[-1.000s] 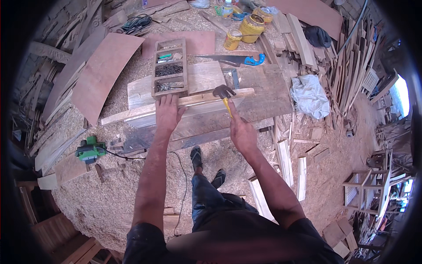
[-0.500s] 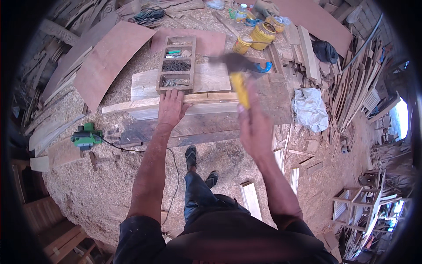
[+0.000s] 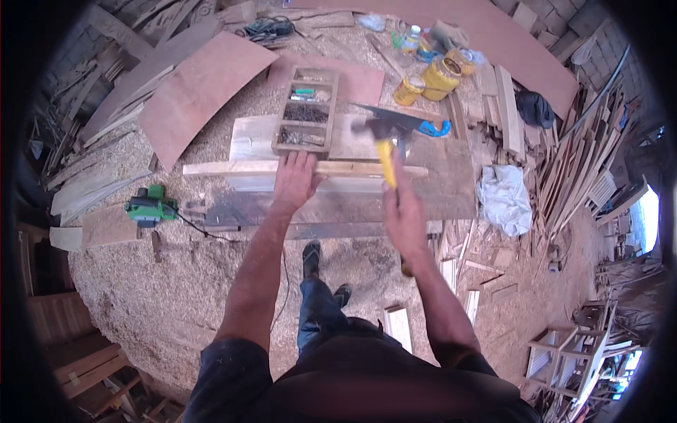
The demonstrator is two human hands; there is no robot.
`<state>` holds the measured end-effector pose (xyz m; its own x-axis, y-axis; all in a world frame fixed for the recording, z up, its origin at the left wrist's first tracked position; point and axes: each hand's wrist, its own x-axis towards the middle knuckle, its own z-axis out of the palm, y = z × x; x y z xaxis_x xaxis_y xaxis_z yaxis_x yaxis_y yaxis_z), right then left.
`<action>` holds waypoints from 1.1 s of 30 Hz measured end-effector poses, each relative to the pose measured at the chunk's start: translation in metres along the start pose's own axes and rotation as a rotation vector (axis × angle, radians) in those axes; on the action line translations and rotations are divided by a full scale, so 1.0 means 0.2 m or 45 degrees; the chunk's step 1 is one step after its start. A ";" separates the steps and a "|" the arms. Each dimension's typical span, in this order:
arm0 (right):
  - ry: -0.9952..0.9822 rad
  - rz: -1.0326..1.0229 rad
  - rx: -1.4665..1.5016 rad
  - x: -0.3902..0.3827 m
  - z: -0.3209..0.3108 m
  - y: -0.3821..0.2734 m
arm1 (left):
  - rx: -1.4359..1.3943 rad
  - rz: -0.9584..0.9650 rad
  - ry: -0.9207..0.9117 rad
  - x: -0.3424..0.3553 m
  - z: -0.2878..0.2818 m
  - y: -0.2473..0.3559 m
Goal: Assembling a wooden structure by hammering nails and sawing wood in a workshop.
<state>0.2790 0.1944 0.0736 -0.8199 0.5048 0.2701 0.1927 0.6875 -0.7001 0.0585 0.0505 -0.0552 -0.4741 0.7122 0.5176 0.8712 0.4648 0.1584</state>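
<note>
My right hand (image 3: pixel 404 218) is closed around the yellow handle of a hammer (image 3: pixel 386 163). Its dark head is raised over the right part of a long pale wooden strip (image 3: pixel 233 168), blurred by motion. Further left, my left hand (image 3: pixel 296 178) grips the same strip, fingers over its far edge and thumb to the right. The strip lies across a dark wooden bench (image 3: pixel 451 187), with another pale board along its near side. A compartmented wooden tray (image 3: pixel 330 127) holding nails and small items stands just beyond my left fingers. Whether the hammer touches anything cannot be told.
A handsaw (image 3: pixel 435 128) with a blue handle lies beyond the hammer. Yellow tubs (image 3: pixel 441 79) stand at the far right. A green power planer (image 3: pixel 150 206) with a cord sits left. White sacking (image 3: pixel 504 199) and stacked wood offcuts lie right; shavings cover the floor.
The view has shifted, so the bench appears lower and further right. My right hand has brought the hammer down closer to the strip. My left hand keeps its hold.
</note>
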 end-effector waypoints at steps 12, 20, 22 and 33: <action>-0.143 0.139 -0.143 -0.11 0.05 0.21 | -0.021 0.000 -0.025 0.03 0.02 0.06; 0.607 -0.517 0.535 0.15 -0.31 -0.15 | 0.026 -0.083 -0.117 0.04 -0.07 0.06; 0.633 -0.690 0.155 0.10 -0.23 -0.05 | 0.011 -0.060 -0.129 0.06 -0.06 0.06; 0.454 -0.307 0.362 0.12 -0.27 -0.25 | 0.009 -0.080 -0.137 0.01 -0.07 0.04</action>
<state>0.2791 0.2003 0.1508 -0.5788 0.5299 0.6198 -0.1740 0.6623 -0.7287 0.0664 0.0480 -0.0413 -0.5388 0.7339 0.4136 0.8388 0.5133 0.1817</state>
